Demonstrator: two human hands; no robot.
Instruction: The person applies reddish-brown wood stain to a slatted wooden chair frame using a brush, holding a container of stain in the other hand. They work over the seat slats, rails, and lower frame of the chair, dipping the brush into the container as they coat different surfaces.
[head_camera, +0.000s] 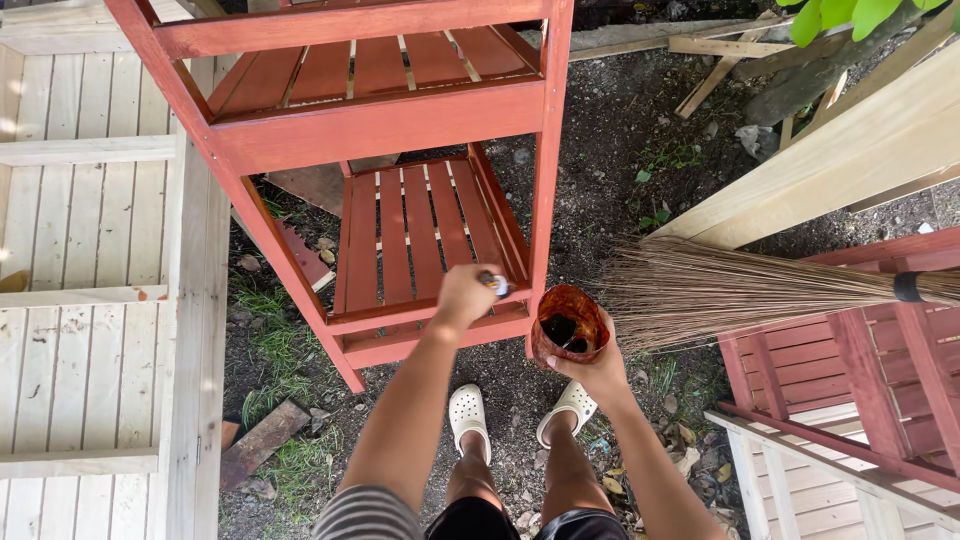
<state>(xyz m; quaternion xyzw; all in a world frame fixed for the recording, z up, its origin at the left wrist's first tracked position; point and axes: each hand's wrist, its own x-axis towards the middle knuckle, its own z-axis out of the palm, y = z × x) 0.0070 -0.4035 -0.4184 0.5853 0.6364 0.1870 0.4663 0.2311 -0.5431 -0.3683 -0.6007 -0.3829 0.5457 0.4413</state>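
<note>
The brush (495, 283) lies at the front rail of the red shelf rack (420, 240), gripped by the closed left hand (465, 295). Just to its right, the right hand (590, 365) clasps the paint cup (568, 325), very near the brush.

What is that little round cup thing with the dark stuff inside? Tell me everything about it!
The cup is a small round container, smeared reddish-brown all over like the red wooden shelf beside it. It looks like thin, crumpled plastic. It is open on top, held about upright, with dark liquid pooled at the bottom. The right hand grips it from below, above the dirt ground. The left hand holds a brush against the shelf and does not touch the cup.
</note>
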